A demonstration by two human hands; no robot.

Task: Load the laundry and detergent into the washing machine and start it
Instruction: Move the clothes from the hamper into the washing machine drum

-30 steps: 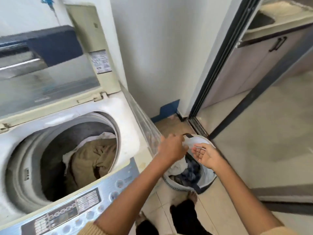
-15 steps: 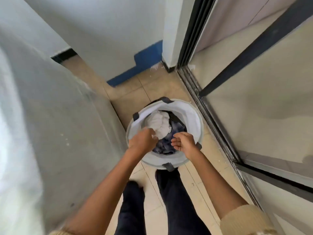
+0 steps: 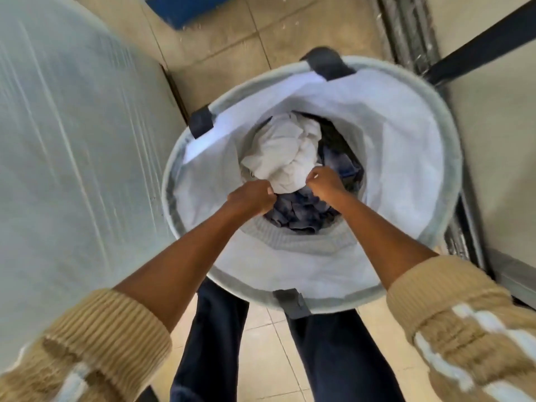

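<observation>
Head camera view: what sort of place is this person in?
Likely a home laundry corner: a round fabric hamper holding clothes stands on a tiled floor, beside a plastic-wrapped white appliance, with a sliding-door track on the other side.

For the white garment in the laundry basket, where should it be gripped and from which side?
Grip the white garment by its bunched near folds, coming straight down from above: it lies crumpled on top of the blue clothes, deep inside the basket, whose tall walls block any sideways reach. The left hand and right hand curl their fingers at that near edge.
</observation>
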